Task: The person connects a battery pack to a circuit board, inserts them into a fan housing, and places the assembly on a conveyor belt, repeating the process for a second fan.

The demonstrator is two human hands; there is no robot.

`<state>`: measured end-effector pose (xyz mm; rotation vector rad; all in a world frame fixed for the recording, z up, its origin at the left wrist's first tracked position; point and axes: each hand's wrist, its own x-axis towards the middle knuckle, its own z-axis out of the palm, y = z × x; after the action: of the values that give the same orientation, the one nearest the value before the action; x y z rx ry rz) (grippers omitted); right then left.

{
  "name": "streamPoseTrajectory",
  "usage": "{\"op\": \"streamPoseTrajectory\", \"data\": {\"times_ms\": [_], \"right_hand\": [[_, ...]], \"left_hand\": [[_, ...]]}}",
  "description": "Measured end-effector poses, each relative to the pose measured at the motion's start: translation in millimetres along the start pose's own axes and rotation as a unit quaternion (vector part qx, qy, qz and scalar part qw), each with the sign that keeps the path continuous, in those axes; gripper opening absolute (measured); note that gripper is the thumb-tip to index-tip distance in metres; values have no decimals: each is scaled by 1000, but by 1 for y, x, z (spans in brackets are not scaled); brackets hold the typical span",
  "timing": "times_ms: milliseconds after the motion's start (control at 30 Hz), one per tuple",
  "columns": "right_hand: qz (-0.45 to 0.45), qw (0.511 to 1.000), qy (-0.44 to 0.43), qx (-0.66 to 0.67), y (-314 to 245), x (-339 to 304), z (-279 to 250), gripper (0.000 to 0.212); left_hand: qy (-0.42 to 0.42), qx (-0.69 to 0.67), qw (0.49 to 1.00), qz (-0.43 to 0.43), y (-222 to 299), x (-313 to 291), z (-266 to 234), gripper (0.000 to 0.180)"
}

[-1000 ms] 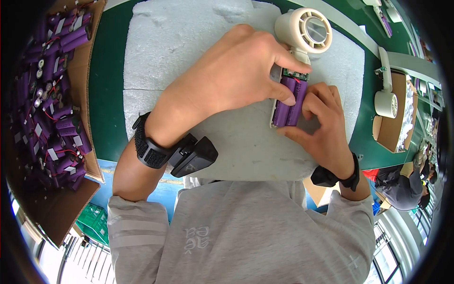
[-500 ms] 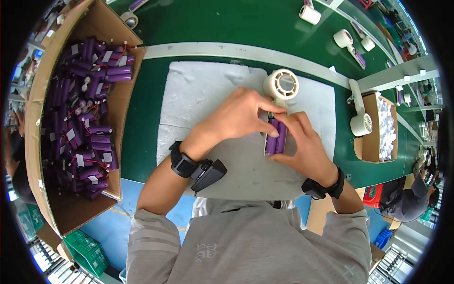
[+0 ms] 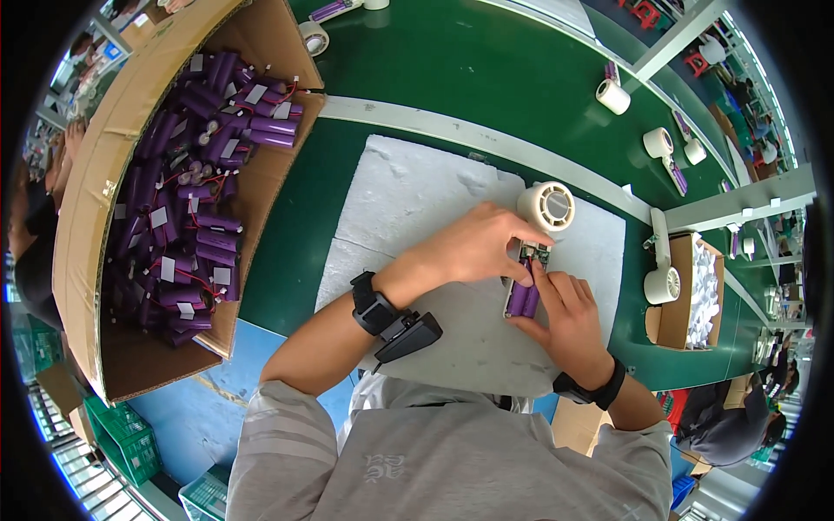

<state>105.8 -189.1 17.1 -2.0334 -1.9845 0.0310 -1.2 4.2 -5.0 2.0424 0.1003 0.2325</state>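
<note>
A white handheld fan (image 3: 552, 207) lies on a foam sheet (image 3: 408, 187), its round head pointing away from me. Its handle is uncovered and shows a purple two-cell battery pack (image 3: 521, 301) and a small green circuit board (image 3: 536, 253). My left hand (image 3: 476, 247) grips the handle from the left, index finger by the board and thumb on the upper end of the cells. From the right, my right hand (image 3: 569, 314) is closed around the pack, index fingertip at its top and thumb at its lower end.
A tall cardboard box (image 3: 82, 260) on the left holds many purple battery packs (image 3: 213, 239) with red leads. On the right, another white fan (image 3: 662, 282) lies by a small carton (image 3: 678, 321) of white pieces. More opened fans (image 3: 613, 95) lie across the green table (image 3: 434, 65).
The view has turned, so the scene sits further right and lower. My right fingertips have moved down from the handle's top onto the battery pack, and the circuit board now shows.
</note>
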Motion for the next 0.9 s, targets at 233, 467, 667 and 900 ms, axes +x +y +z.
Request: {"op": "streamPoseTrajectory", "data": {"times_ms": [233,467,667,900], "right_hand": [[143,976,116,-114,70,74,5,60],[296,942,129,-92,145,48,-56,46],[394,903,50,-163,192,-8,-42,49],[376,904,18,-200,180,0,-21,49]], "left_hand": [[215,48,975,20,-6,10,-3,51],[230,75,970,-34,-12,6,-7,37],[221,84,972,-4,-12,13,-3,31],[283,169,943,-48,-21,2,-40,31]]}}
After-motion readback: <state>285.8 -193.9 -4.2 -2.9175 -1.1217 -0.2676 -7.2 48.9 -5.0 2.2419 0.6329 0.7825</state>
